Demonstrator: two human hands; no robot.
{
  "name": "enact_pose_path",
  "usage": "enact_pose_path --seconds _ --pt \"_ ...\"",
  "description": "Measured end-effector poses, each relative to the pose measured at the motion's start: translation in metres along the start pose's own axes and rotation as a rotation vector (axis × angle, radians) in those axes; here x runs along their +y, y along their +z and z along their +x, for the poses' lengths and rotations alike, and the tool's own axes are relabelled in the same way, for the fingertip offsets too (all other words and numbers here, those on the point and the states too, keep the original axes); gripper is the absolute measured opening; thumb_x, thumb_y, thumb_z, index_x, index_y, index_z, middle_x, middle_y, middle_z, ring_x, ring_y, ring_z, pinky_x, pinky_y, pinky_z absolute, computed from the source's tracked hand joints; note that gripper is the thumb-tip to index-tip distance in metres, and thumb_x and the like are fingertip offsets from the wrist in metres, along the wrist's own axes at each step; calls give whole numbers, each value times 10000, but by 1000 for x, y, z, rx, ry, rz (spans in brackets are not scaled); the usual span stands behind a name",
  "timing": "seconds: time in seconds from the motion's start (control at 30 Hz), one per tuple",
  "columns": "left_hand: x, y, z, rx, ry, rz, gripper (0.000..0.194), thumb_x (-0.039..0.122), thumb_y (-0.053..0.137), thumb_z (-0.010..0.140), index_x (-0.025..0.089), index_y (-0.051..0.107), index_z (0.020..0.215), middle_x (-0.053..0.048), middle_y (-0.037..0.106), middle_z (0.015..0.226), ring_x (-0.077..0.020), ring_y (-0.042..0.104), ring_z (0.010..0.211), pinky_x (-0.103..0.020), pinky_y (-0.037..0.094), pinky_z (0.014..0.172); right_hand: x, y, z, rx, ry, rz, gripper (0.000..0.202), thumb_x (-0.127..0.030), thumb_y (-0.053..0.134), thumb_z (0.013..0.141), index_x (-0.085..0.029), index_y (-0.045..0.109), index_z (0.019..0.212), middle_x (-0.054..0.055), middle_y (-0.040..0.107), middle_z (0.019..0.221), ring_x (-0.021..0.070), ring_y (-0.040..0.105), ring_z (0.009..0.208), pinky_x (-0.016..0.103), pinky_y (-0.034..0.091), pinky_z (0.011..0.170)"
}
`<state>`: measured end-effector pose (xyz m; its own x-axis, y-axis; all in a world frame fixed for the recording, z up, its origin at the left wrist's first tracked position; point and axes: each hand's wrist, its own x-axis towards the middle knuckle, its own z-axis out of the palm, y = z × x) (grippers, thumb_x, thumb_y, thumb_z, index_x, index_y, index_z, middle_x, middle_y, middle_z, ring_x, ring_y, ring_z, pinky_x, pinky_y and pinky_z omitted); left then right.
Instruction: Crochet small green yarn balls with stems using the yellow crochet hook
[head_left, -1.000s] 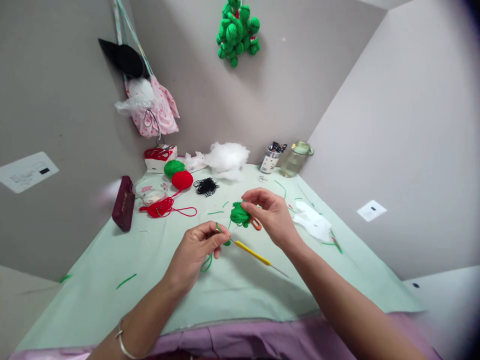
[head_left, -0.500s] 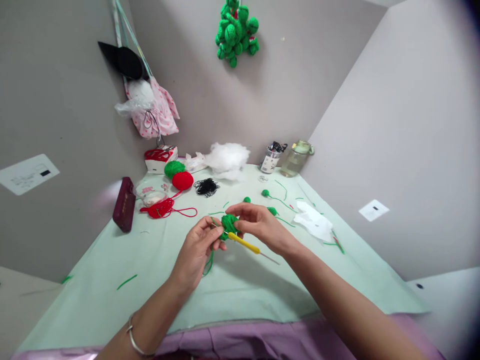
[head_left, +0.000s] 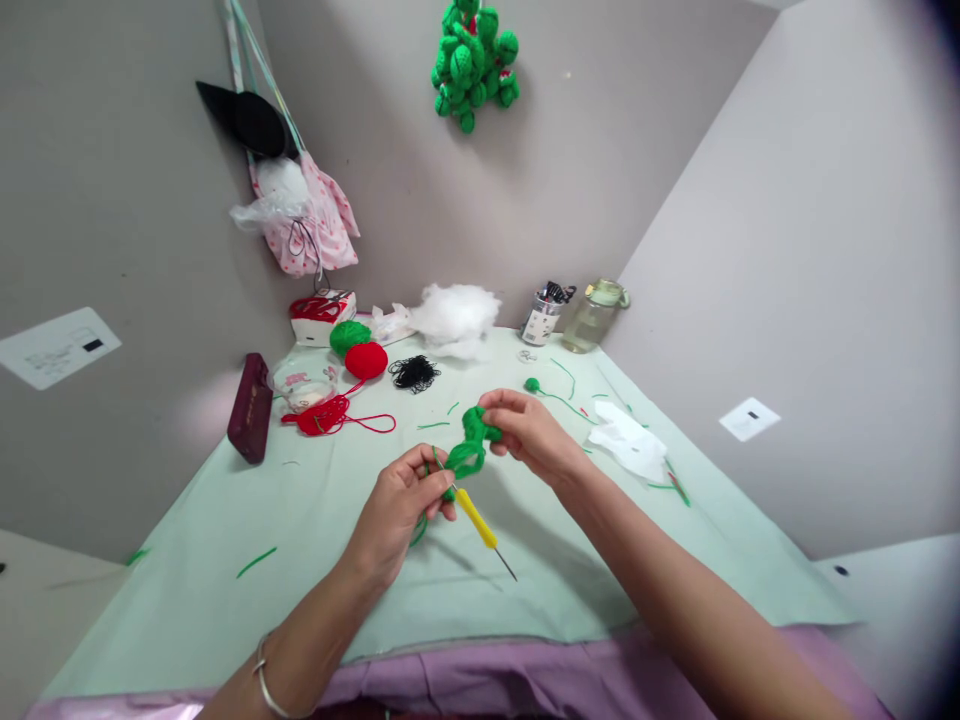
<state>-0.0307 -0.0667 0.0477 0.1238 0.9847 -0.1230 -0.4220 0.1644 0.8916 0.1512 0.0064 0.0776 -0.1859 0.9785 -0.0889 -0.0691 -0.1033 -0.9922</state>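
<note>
Green yarn work [head_left: 466,457] stretches between my two hands above the middle of the table. My left hand [head_left: 405,500] pinches its lower left end, where green strands loop round the fingers. From that pinch a crochet hook with a yellow handle [head_left: 475,517] slants down to the right. The upper right end of the green yarn work is between the thumb and fingers of my right hand [head_left: 529,432]. How the hook's tip meets the yarn is hidden by my left fingers.
On the pale green table [head_left: 180,590] lie red yarn [head_left: 322,415], black yarn [head_left: 414,374], white stuffing [head_left: 456,315], white paper [head_left: 628,441] and a small green ball [head_left: 532,385]. A dark red case [head_left: 250,410] stands left; a jug [head_left: 597,315] stands at the back right.
My right hand has moved up a little, drawing the green yarn out from a compact bundle into a longer shape. The yellow hook has tilted more steeply downward.
</note>
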Motion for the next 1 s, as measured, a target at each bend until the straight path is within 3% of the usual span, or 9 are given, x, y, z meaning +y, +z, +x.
enact_pose_path --seconds 0.13,0.3,0.37,0.5,0.6,0.7,0.77,0.9,1.0 --pt "-3 -8 -3 3 -42 -20 283 314 887 699 167 672 812 99 499 544 -53 419 452 -226 510 556 -2 -28 34 170 -78 0 227 -263 792 655 -205 626 797 -17 613 645 112 533 532 277 536 534" --pt "-1 -19 -2 71 -47 -76 410 306 895 780 155 734 1125 97 527 542 -84 600 565 -182 543 659 -19 -61 49 345 -253 -95 343 -361 777 769 -262 651 1072 55 732 1060 220 721 947 397 627 843" --pt "3 -23 -2 131 -43 -164 433 289 927 746 143 750 1112 95 537 560 -71 591 554 -169 547 645 -19 -63 35 337 -305 -175 343 -357 772 800 -265 677 1117 59 743 1100 224 709 1007 401 611 886" --pt "14 -19 -9 184 -47 -284 371 280 978 635 110 756 880 64 636 762 14 453 484 -151 551 594 4 -42 -19 136 -302 -386 229 -280 800 827 -203 777 1042 47 756 833 198 684 738 382 599 765" --pt "19 -4 -24 141 -101 -364 352 257 988 623 114 761 851 55 645 784 17 457 498 -141 547 588 25 -15 -66 -82 -677 -712 500 -261 775 918 -241 661 1405 77 774 1040 182 700 797 359 615 785" --pt "18 13 -39 -23 -169 -362 260 290 944 736 146 760 850 76 534 597 -40 516 526 -148 526 573 34 11 -101 -170 -920 -733 522 -316 733 984 -253 615 1488 128 748 1175 215 729 994 344 626 842" --pt "15 20 -47 -89 -152 -342 205 307 903 808 168 761 860 67 553 600 -45 523 544 -153 526 603 34 22 -113 -109 -905 -548 382 -303 658 1035 -275 682 1416 96 751 1096 189 728 972 307 621 833" --pt "14 21 -54 -173 -93 -248 180 343 841 894 213 804 1013 43 621 685 -64 618 673 -168 536 739 34 34 -117 56 -604 -64 141 -273 777 956 -323 820 1081 6 741 878 136 705 748 244 586 668" --pt "15 18 -56 -220 -53 -153 243 291 856 873 249 805 1108 28 672 846 -75 650 738 -203 537 787 38 37 -113 120 -427 167 84 -341 808 930 -310 838 1003 -29 687 711 101 638 596 219 529 574"
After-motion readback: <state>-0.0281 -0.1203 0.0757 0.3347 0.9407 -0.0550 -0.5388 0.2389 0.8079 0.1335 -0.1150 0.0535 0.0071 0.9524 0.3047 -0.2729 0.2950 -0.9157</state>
